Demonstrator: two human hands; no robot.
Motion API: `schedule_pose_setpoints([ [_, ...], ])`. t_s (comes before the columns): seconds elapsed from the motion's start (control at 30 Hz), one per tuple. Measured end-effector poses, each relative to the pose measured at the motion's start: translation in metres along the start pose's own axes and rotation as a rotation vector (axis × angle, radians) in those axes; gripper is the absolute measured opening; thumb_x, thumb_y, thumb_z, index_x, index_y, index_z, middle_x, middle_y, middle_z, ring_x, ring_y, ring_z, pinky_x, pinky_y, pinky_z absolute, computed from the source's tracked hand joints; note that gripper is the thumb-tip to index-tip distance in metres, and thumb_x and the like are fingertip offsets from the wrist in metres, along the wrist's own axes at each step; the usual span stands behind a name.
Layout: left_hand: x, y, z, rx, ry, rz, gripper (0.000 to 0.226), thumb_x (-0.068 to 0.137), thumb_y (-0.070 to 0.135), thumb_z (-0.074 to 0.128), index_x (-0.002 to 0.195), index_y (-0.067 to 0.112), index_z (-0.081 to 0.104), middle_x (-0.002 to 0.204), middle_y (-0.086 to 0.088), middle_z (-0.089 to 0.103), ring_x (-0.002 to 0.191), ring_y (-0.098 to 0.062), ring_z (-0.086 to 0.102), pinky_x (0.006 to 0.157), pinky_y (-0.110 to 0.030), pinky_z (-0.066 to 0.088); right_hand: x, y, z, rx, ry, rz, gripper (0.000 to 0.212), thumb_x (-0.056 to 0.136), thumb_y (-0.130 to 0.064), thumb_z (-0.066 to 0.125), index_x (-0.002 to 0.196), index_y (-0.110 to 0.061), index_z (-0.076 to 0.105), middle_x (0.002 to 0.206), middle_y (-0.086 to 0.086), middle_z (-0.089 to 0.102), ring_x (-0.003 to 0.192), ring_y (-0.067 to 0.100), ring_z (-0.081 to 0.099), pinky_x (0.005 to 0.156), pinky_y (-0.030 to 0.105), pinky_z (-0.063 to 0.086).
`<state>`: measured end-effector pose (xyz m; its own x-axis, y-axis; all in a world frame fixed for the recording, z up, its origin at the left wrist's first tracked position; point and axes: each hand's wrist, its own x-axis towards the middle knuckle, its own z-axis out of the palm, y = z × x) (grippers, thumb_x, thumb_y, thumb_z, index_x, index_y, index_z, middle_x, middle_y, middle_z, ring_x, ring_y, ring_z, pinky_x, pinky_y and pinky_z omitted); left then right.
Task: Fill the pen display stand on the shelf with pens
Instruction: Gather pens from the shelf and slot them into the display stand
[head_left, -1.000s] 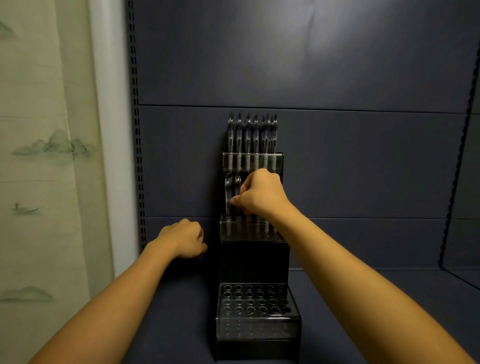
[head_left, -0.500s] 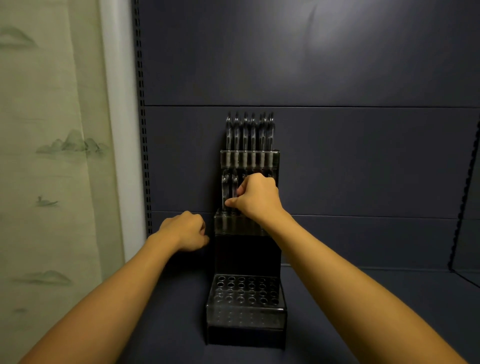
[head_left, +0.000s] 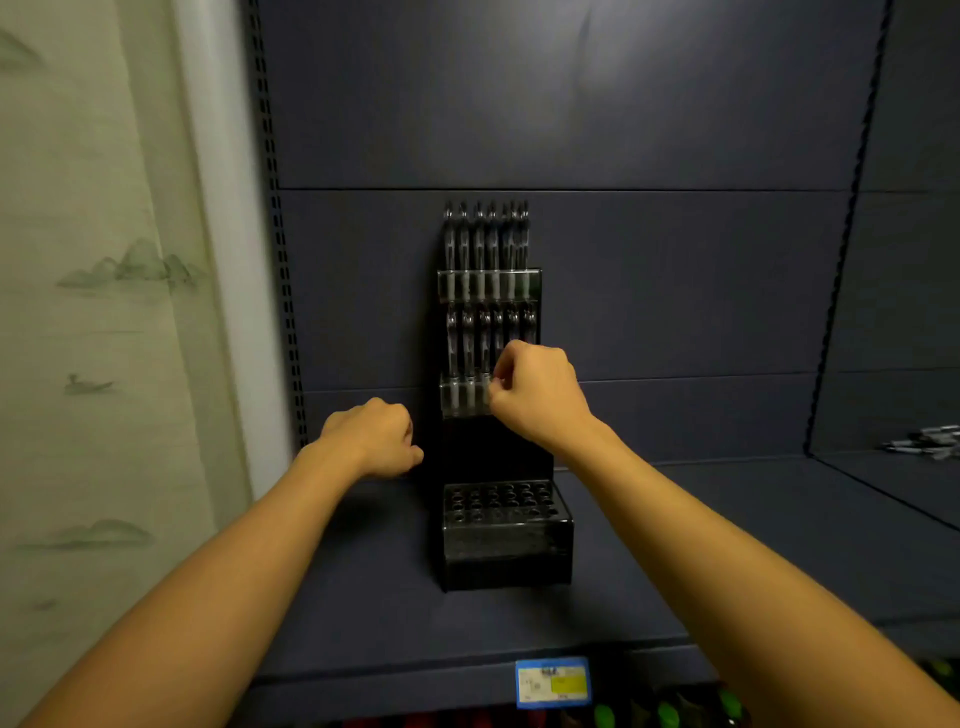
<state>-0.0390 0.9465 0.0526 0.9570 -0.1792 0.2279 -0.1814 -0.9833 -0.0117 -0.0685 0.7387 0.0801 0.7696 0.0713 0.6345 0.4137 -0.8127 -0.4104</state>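
Observation:
A black pen display stand (head_left: 493, 561) with three tiers stands on the dark shelf against the back panel. Its top tier holds a row of several pens (head_left: 485, 244). The middle tier also holds several pens (head_left: 467, 348) in a clear holder. The bottom tier (head_left: 501, 501) shows only empty holes. My right hand (head_left: 537, 397) is at the middle tier, fingers curled, pinching a pen at the level of the clear holder; the hand hides the pens on the right of that row. My left hand (head_left: 371, 439) is a fist just left of the stand, thumb at the stand's side, with nothing visible in it.
Loose pens (head_left: 927, 444) lie on the neighbouring shelf at far right. A blue and yellow price tag (head_left: 553, 682) sits on the shelf's front edge, with coloured goods below. A perforated shelf upright (head_left: 278, 249) and a painted wall panel (head_left: 104, 312) stand at the left.
My right hand has slid down the middle row, from the pen tops to the clear holder. My left hand stays beside the stand. The view has pulled back and tilted down.

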Motion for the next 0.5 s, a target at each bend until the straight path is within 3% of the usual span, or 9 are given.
schedule_pose_setpoints([
  [0.27,-0.035,0.024,0.011,-0.065,-0.062,0.140,0.025,0.091,0.042,0.061,0.073,0.024,0.059,0.083,0.003,0.061,0.080,-0.019,0.061,0.074,-0.036,0.052,-0.063,0.008,-0.019,-0.276,-0.158,0.126,0.011,0.088,-0.015,0.061,0.097,-0.009,0.064,0.090,0.010,0.065,0.078,0.030,0.061,0.067,0.041,0.057],
  [0.5,-0.038,0.080,0.002,-0.119,-0.043,0.273,0.024,0.090,0.040,0.061,0.073,0.024,0.061,0.081,0.004,0.063,0.078,-0.017,0.061,0.072,-0.033,0.051,-0.098,0.040,-0.055,-0.562,-0.270,0.165,0.010,0.083,-0.013,0.061,0.086,-0.004,0.058,0.088,0.015,0.066,0.064,0.026,0.049,0.053,0.030,0.040],
])
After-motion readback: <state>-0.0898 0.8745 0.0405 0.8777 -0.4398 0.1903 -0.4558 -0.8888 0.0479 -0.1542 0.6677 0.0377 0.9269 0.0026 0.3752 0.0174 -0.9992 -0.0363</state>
